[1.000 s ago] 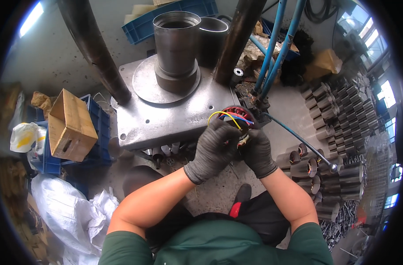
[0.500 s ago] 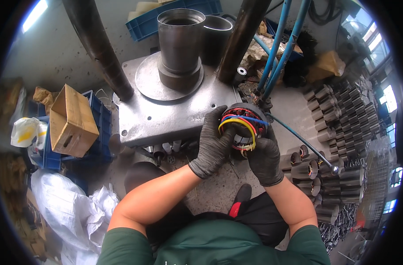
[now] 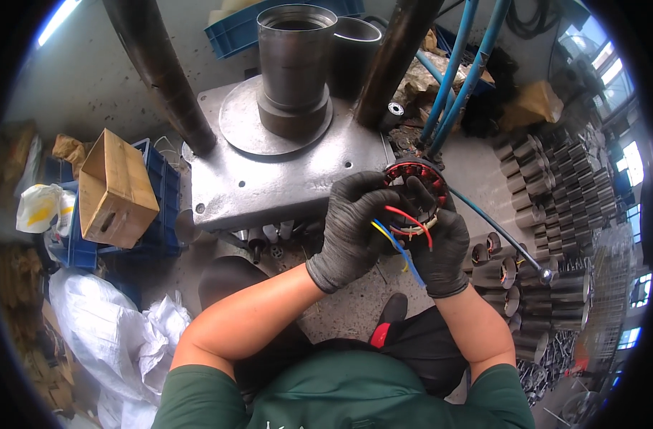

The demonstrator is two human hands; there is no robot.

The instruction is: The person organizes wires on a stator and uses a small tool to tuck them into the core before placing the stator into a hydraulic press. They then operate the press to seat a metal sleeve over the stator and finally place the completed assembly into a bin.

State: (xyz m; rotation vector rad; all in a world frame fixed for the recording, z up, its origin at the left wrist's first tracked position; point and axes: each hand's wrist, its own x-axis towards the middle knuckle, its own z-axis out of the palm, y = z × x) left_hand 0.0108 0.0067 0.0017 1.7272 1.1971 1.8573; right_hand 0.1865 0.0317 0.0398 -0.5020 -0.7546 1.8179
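Note:
A motor stator (image 3: pixel 417 170), a dark ring with red windings inside, is held tilted in front of my body. My right hand (image 3: pixel 443 250), in a dark grey glove, wraps its near right side. At the ring's left, my gloved left hand (image 3: pixel 351 232) closes its fingers on the lead wires. A red wire (image 3: pixel 416 217) loops out beside those fingers, and a blue wire (image 3: pixel 410 263) hangs down between the hands with some yellow. Beyond my hands, a metal cylinder (image 3: pixel 296 64) stands upright on a round plate (image 3: pixel 238 129) atop a steel base (image 3: pixel 283 182).
Dark posts (image 3: pixel 158 71) rise from the base. On the left are a cardboard box (image 3: pixel 123 196), a blue crate (image 3: pixel 170 204) and white sacks (image 3: pixel 97 329). Rows of metal cylinders (image 3: pixel 555 193) cover the right floor. A rod with a ball end (image 3: pixel 545 275) slants beside my right hand.
The stator has tipped, its ring now facing me more. The wires that arched over it now hang down toward me, gathered at my left fingers. My right hand has shifted slightly right.

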